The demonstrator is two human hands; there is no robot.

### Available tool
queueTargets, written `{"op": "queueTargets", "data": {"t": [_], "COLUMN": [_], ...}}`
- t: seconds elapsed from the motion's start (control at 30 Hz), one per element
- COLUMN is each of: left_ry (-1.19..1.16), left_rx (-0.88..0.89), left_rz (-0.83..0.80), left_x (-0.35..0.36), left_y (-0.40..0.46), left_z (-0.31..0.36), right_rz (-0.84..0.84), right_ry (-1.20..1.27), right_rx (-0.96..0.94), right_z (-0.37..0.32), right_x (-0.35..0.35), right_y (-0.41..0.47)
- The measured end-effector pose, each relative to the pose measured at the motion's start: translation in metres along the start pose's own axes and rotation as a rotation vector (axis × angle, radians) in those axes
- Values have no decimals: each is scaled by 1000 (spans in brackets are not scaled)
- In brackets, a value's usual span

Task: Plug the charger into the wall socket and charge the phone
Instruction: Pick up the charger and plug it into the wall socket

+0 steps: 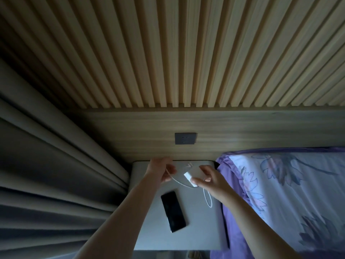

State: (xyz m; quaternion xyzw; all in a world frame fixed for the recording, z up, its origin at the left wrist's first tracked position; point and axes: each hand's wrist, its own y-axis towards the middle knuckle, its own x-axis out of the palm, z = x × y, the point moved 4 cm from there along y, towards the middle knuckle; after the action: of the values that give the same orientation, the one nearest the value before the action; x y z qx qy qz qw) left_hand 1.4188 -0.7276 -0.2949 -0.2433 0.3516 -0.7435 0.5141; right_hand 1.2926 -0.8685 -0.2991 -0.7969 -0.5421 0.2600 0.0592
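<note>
A black phone (173,211) lies flat on the grey bedside table (197,230), screen up. Above the table's back half, my right hand (211,180) pinches a small white charger block (190,179). Its white cable (179,183) curves left into my left hand (161,170), which grips it, and another loop hangs down below my right hand. A grey wall socket (185,138) sits on the wooden panel above both hands, with nothing plugged in.
Grey curtains (52,174) hang close on the left of the table. A bed with a purple flowered cover (291,193) borders it on the right. Vertical wooden slats (186,53) cover the wall above the panel.
</note>
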Motion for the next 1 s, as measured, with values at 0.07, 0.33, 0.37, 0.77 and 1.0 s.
{"op": "queueTargets", "data": {"t": [0.07, 0.33, 0.37, 0.77, 1.0], "left_ry": [219, 455, 437, -585, -226], "left_rx": [7, 326, 316, 179, 230], "left_rz": [73, -225, -240, -123, -203], "left_x": [-9, 25, 28, -23, -5], "left_y": [3, -13, -17, -1, -8], "left_z": [-5, 14, 13, -1, 4], "right_rz": [60, 159, 156, 2, 119], "right_ry": [150, 35, 1, -449, -254], "right_rx": [-3, -219, -243, -200, -231], "right_z": [-4, -30, -32, 3, -29], "right_x": [-4, -2, 0, 7, 11], "right_y": [3, 14, 14, 5, 9]}}
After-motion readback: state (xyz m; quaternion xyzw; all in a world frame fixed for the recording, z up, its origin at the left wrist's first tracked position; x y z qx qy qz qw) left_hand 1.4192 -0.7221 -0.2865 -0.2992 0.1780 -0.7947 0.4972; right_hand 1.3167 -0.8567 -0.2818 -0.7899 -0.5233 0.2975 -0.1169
